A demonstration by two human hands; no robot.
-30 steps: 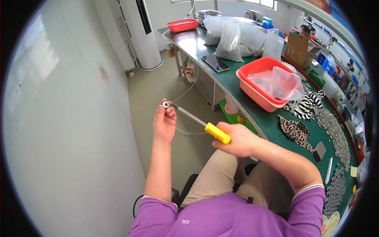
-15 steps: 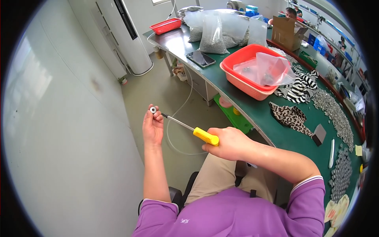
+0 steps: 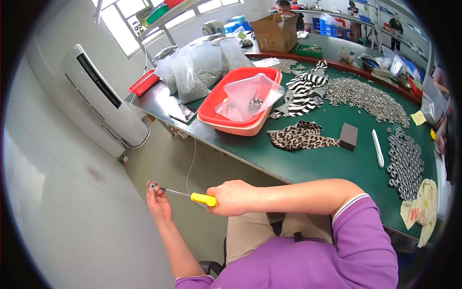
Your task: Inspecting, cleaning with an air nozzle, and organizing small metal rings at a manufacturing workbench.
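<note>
My left hand (image 3: 158, 202) pinches a small round metal ring part (image 3: 152, 186) between its fingertips, held out to my left over the floor. My right hand (image 3: 234, 197) grips the yellow handle of a thin screwdriver (image 3: 202, 198). Its metal shaft points left and the tip meets the ring part. Both hands are off the green table (image 3: 308, 159), beside my lap.
On the table stand a red-orange basin (image 3: 226, 124) with a clear plastic bag in it, clear bags of small parts (image 3: 192, 72), leopard and zebra cloths, a dark block (image 3: 348, 136), a white tool and heaps of metal rings (image 3: 405, 161). A white floor air conditioner (image 3: 101, 103) stands at left.
The view has swung right and up, showing more of the table. My hands sit lower and further left in the picture, still holding the ring part and screwdriver together.
</note>
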